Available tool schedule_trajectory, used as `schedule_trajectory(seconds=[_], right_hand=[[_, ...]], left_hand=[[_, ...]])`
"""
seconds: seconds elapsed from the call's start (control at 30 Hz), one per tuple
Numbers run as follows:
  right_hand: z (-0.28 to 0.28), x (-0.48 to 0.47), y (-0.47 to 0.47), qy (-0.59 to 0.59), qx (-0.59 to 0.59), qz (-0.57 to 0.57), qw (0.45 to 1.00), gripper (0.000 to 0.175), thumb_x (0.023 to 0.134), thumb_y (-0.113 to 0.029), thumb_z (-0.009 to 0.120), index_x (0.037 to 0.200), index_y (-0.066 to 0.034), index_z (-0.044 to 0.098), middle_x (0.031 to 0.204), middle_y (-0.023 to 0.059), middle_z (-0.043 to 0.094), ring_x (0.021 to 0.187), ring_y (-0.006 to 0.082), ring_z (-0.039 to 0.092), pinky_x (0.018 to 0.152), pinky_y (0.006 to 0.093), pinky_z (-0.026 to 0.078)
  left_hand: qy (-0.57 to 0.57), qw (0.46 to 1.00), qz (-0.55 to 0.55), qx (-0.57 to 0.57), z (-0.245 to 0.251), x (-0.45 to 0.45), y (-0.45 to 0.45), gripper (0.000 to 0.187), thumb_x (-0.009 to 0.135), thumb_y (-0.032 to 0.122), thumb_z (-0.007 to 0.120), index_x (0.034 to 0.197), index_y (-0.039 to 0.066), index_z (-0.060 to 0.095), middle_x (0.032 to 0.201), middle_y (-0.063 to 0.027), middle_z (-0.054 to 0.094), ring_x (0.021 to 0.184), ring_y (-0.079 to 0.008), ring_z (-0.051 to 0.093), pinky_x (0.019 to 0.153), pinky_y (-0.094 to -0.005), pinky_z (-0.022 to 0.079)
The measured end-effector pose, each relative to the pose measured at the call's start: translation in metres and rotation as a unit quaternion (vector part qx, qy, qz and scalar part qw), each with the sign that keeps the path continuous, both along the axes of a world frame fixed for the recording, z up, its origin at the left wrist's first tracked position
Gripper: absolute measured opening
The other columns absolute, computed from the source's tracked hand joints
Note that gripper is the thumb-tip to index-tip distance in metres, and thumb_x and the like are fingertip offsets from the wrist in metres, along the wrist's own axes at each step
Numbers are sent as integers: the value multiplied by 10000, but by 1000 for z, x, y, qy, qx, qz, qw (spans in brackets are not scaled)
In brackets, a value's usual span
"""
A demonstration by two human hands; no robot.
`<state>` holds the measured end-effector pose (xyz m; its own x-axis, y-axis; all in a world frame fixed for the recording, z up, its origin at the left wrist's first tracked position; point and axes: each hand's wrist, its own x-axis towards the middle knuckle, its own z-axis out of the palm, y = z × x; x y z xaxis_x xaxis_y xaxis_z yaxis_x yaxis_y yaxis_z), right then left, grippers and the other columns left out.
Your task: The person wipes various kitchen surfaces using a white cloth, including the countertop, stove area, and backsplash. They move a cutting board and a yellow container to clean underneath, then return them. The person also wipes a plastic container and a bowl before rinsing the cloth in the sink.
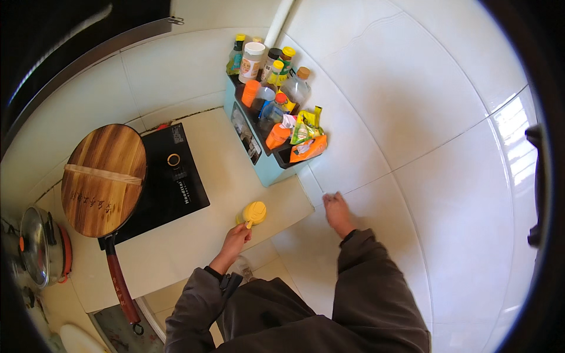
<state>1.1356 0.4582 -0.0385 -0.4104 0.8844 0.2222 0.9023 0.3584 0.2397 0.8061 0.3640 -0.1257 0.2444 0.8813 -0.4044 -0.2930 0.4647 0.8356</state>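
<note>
My left hand is closed at a strap or handle on the yellow lid of a small container, which stands near the counter's front edge. Out to the right, beyond the counter's end, my right hand is held in front of the tiled wall with its fingers curled; whether anything small is between the fingertips cannot be told. Behind the container stands a pale blue seasoning rack carrying several bottles, jars and bags, among them an orange packet.
To the left, a pan with a wooden lid rests on a black induction cooker, its red-brown handle pointing towards me past the counter edge. A lidded steel pot stands farther left. A tiled wall bounds the right side.
</note>
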Motion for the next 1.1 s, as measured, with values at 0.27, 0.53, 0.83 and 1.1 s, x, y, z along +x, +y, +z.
schedule_trajectory(seconds=[0.27, 0.53, 0.83, 1.1], right_hand=[[-132, 20, 10, 146, 17, 15, 989, 331, 786, -19, 539, 1108, -9, 617, 1039, 120, 643, 894, 283, 549, 829, 368, 467], [-182, -84, -91, 547, -107, -27, 830, 468, 766, 138, 467, 1141, -82, 640, 1126, 129, 635, 994, 288, 573, 913, 349, 431], [-151, -44, 25, 520, 24, -98, 848, 265, 823, 48, 517, 1042, -33, 643, 1003, 161, 641, 887, 326, 570, 802, 387, 452], [-175, -144, -37, 612, -259, -18, 747, 432, 769, 85, 517, 1174, -46, 590, 980, 183, 584, 948, 342, 525, 885, 384, 415]], left_hand=[[-8, 999, 20, -45, 17, -8, 1, 146, 934, 131, 424, 851, 83, 534, 792, 15, 528, 751, -85, 481, 735, -232, 391], [-9, 996, 18, -89, 36, -12, 6, 178, 980, 207, 450, 839, 109, 498, 822, 11, 514, 804, -127, 509, 792, -270, 402], [-44, 995, 44, -82, 37, -22, 5, 170, 987, 211, 452, 853, 113, 488, 792, 9, 492, 781, -126, 480, 753, -271, 381], [-55, 995, 72, -32, 62, -20, 3, 211, 999, 229, 444, 836, 99, 475, 758, 8, 452, 732, -127, 410, 712, -273, 350]])
